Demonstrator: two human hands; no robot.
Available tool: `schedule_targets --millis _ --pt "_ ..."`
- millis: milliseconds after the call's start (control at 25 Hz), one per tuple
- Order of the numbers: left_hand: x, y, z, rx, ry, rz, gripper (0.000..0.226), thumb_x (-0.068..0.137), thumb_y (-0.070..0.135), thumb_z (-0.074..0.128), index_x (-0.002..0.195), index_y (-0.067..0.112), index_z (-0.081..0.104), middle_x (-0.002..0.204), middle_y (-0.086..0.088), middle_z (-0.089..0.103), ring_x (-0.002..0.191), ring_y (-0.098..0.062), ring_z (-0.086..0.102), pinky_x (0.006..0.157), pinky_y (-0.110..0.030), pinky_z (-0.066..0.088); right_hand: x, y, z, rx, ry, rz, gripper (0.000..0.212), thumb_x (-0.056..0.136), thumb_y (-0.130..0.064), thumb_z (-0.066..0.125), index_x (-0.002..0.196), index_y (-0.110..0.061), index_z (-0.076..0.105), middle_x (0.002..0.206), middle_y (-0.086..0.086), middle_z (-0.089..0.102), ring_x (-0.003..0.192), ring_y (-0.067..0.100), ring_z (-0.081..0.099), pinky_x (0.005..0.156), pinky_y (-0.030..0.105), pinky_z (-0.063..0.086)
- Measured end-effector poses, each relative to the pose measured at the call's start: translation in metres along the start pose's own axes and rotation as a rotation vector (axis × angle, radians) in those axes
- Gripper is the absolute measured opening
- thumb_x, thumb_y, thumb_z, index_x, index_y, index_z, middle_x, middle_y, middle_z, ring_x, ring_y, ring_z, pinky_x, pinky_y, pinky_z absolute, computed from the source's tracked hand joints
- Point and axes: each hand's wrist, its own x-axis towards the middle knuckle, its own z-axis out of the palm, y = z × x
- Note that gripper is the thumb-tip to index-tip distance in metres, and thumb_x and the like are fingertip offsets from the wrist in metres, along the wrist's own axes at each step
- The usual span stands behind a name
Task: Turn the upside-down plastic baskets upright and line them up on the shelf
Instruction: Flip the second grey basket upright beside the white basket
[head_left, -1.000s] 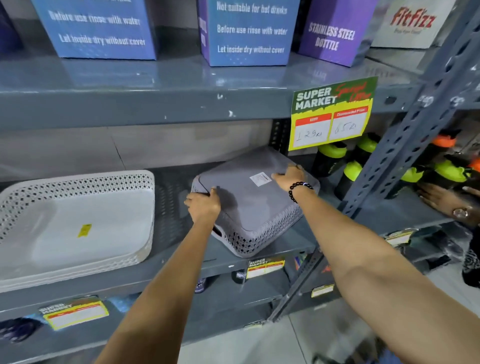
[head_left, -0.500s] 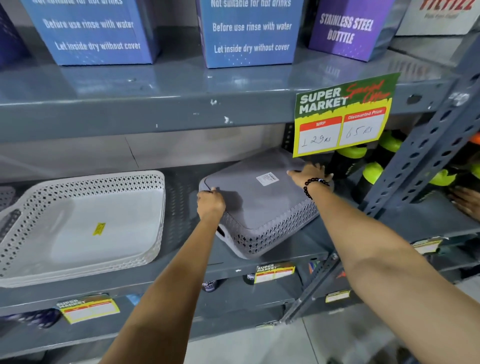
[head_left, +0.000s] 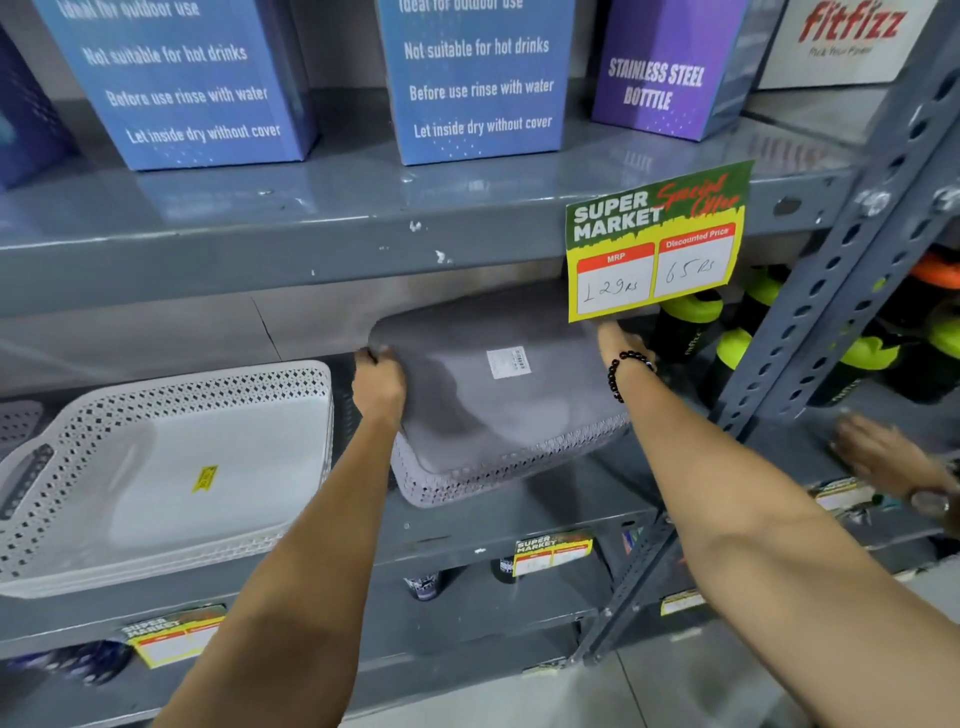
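A grey plastic basket (head_left: 498, 410) lies upside down on the grey metal shelf (head_left: 519, 514), its flat bottom with a white label facing up, its perforated rim toward me and tilted off the shelf. My left hand (head_left: 378, 382) grips its left edge. My right hand (head_left: 621, 343), with a black bead bracelet at the wrist, grips its far right edge under the price sign. A white perforated basket (head_left: 171, 467) stands upright to the left, with a yellow sticker inside.
A green and yellow price sign (head_left: 657, 241) hangs from the shelf above. Black bottles with green caps (head_left: 691, 322) stand right of the grey basket. A slotted upright post (head_left: 831, 291) is at right. Another person's hand (head_left: 883, 457) rests on the neighbouring shelf. Blue boxes (head_left: 475, 78) stand above.
The grey basket has been lifted at its far side and turned straighter on the shelf. Both hands have moved back and up with it. The other person's hand has shifted left.
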Motion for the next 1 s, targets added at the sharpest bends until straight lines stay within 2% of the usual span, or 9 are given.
schedule_targets --millis 120,240,360,440,520,680,800,880,1000 --pt "0.015 0.023 -0.016 -0.318 0.074 0.128 0.037 0.099 0.036 0.035 0.107 0.004 0.053 0.101 -0.016 0.059 0.096 -0.027 0.056 0.084 -0.033 0.041 -0.004 -0.011 -0.004 0.343 0.057 -0.066 0.064 0.095 -0.05 0.028 0.14 -0.006 0.041 0.145 0.014 0.042 0.133 0.031 0.039 0.11 0.039 0.031" --pt "0.028 0.039 -0.039 -0.668 0.017 0.108 0.043 0.099 0.04 0.034 0.072 0.012 0.052 0.074 -0.004 0.057 0.071 -0.021 0.055 0.063 -0.027 0.045 -0.007 -0.005 -0.008 0.696 0.031 -0.051 0.054 0.092 -0.046 0.033 0.12 -0.009 0.06 0.128 0.011 0.059 0.11 0.028 0.055 0.088 0.033 0.04" --pt "0.032 0.028 -0.063 -0.733 -0.022 0.055 0.045 0.097 0.04 0.042 0.061 0.014 0.049 0.057 -0.003 0.051 0.041 -0.01 0.05 0.041 -0.017 0.04 0.003 0.015 -0.007 0.816 -0.039 0.0 0.062 0.083 -0.054 0.037 0.118 -0.008 0.059 0.131 0.015 0.058 0.122 0.032 0.053 0.096 0.04 0.042" --pt "0.03 0.013 -0.074 -0.576 -0.055 0.026 0.035 0.094 0.033 0.052 0.064 0.014 0.051 0.057 -0.005 0.053 0.04 -0.012 0.051 0.036 -0.015 0.044 0.037 0.04 -0.001 0.763 -0.064 0.046 0.07 0.066 -0.065 0.05 0.123 -0.023 0.053 0.128 0.004 0.053 0.115 0.03 0.05 0.091 0.048 0.043" --pt "0.026 -0.003 -0.084 -0.379 -0.117 0.018 0.026 0.091 0.025 0.059 0.067 0.015 0.052 0.072 -0.012 0.059 0.047 -0.017 0.058 0.048 -0.023 0.055 0.059 0.056 0.004 0.644 -0.084 0.007 0.065 0.056 -0.063 0.061 0.111 -0.031 0.05 0.122 -0.003 0.043 0.109 0.02 0.041 0.087 0.042 0.042" --pt "0.024 -0.031 -0.093 0.118 -0.122 0.04 0.005 0.081 0.009 0.067 0.077 0.006 0.069 0.075 -0.012 0.067 0.03 -0.004 0.061 0.075 -0.037 0.058 -0.006 0.049 0.001 0.073 -0.196 -0.032 0.048 0.088 -0.028 0.051 0.128 0.0 0.053 0.139 0.017 0.05 0.108 0.022 0.053 0.101 0.037 0.044" --pt "0.017 -0.04 -0.093 0.42 -0.104 0.129 0.022 0.072 -0.004 0.061 0.083 0.005 0.078 0.085 -0.017 0.077 0.071 -0.022 0.076 0.082 -0.036 0.059 -0.025 0.054 0.005 -0.293 -0.131 -0.065 0.036 0.097 -0.012 0.04 0.127 0.005 0.051 0.14 0.023 0.047 0.109 0.029 0.056 0.063 0.018 0.042" --pt "0.01 -0.042 -0.093 0.498 -0.111 0.173 0.025 0.07 -0.005 0.057 0.08 0.004 0.078 0.083 -0.022 0.077 0.081 -0.028 0.074 0.085 -0.035 0.058 -0.027 0.058 0.008 -0.368 -0.092 -0.087 0.04 0.096 -0.009 0.042 0.133 0.005 0.046 0.141 0.022 0.047 0.128 0.032 0.047 0.082 0.024 0.046" --pt "0.001 -0.04 -0.091 0.581 -0.084 0.23 0.02 0.072 -0.001 0.057 0.081 -0.001 0.075 0.082 -0.024 0.074 0.083 -0.032 0.072 0.078 -0.033 0.057 -0.032 0.06 0.008 -0.46 0.012 -0.131 0.038 0.094 -0.007 0.042 0.13 0.006 0.049 0.138 0.024 0.049 0.126 0.035 0.048 0.1 0.035 0.042"
